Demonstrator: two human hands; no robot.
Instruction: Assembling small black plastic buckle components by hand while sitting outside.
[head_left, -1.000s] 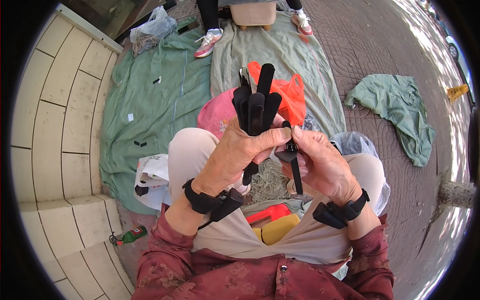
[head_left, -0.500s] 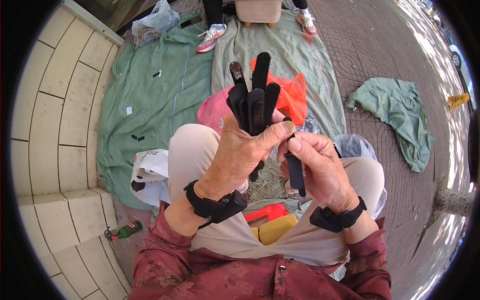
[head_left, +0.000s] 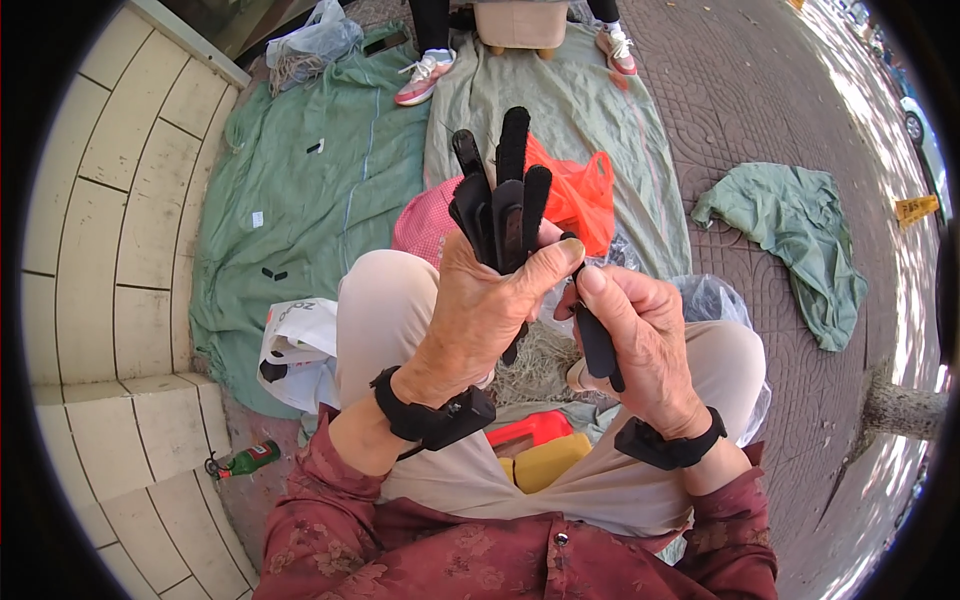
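Observation:
My left hand (head_left: 470,305) is closed round a fanned bundle of black strips (head_left: 507,215) with rounded ends. Some strips look smooth and shiny, others fuzzy like hook-and-loop tape. The lower ends poke out beneath the palm. Between the thumb and fingers of my right hand (head_left: 645,335) a single black strip (head_left: 598,345) is pinched, its free end pointing down. Its upper end meets the left thumb tip, and the two hands almost touch. The fingers behind the strips are partly hidden. Both wrists carry black strapped-on devices.
Green cloth (head_left: 300,200) covers the ground ahead. Beyond my knees lie a red plastic bag (head_left: 580,200) and a pink checked cloth (head_left: 425,220). A white bag (head_left: 300,345) and a green bottle (head_left: 250,458) are at left. Another person's shoes (head_left: 425,78) flank a beige stool (head_left: 520,25).
The single strip in my right hand has tilted and now shows its broad face. The bundle in my left hand has shifted slightly left at its top.

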